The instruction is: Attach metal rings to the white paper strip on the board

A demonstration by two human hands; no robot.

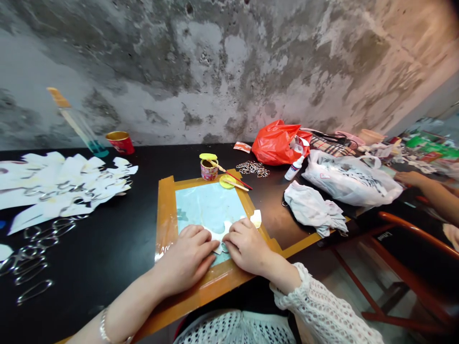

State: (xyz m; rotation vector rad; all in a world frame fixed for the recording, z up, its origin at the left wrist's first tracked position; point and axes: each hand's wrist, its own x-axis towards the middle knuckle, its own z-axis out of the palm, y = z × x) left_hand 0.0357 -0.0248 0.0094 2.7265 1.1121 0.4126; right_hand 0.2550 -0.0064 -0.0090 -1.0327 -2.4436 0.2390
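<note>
A small white cut piece of paper (217, 235) lies on the light blue sheet (211, 203), which is edged with brown tape. My left hand (190, 255) presses the paper's left side with fingers curled and thumb low. At its right side, my right hand (247, 246) pinches the paper near a small metal loop (224, 247). The fingertips partly cover both paper and loop. Just past my right hand sits another white scrap (256, 218). Beyond the sheet stands a small open tin (209, 169), with a brush (229, 176) across its top.
White paper cutouts (71, 184) and several metal wire loops (34, 260) lie at left. A red cup (121, 142) stands by the wall. More loops (253, 168), a red bag (276, 143), a white bottle (294, 168) and a cloth (313, 208) are at right. Another person's arm (430, 188) reaches in.
</note>
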